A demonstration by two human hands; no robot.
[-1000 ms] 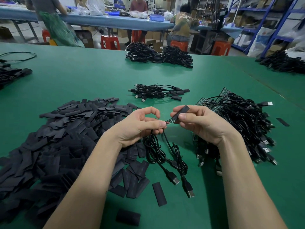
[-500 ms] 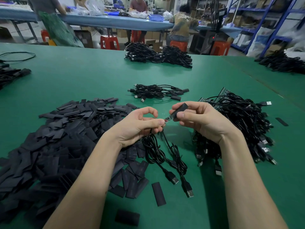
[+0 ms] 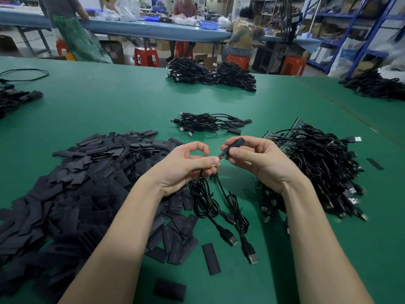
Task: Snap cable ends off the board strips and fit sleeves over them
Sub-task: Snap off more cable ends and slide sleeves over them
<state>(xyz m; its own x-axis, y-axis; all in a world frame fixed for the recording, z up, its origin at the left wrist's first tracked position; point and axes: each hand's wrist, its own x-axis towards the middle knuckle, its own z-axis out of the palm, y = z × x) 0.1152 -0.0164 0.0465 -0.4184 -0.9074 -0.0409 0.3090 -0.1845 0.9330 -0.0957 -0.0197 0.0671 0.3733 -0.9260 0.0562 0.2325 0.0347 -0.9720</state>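
Observation:
My left hand [image 3: 186,165] pinches the end of a black cable [image 3: 206,200] just behind its small circuit board [image 3: 222,155]. My right hand [image 3: 254,159] pinches a black sleeve [image 3: 235,144] whose mouth sits over the tip of that board. Two coiled cables hang from my left hand down to USB plugs [image 3: 230,239] on the table. A big heap of flat black sleeves [image 3: 72,194] lies at the left. A pile of cables on green board strips [image 3: 315,163] lies at the right.
A small bundle of sleeved cables [image 3: 208,125] lies ahead on the green table [image 3: 109,106]. Larger cable heaps [image 3: 210,74] sit at the far edge, others at far left and far right. Loose sleeves [image 3: 211,258] lie near me. People work at a blue table behind.
The sleeve in my right hand has slid a little further onto the small board. Both hands have stayed close together in nearly the same place.

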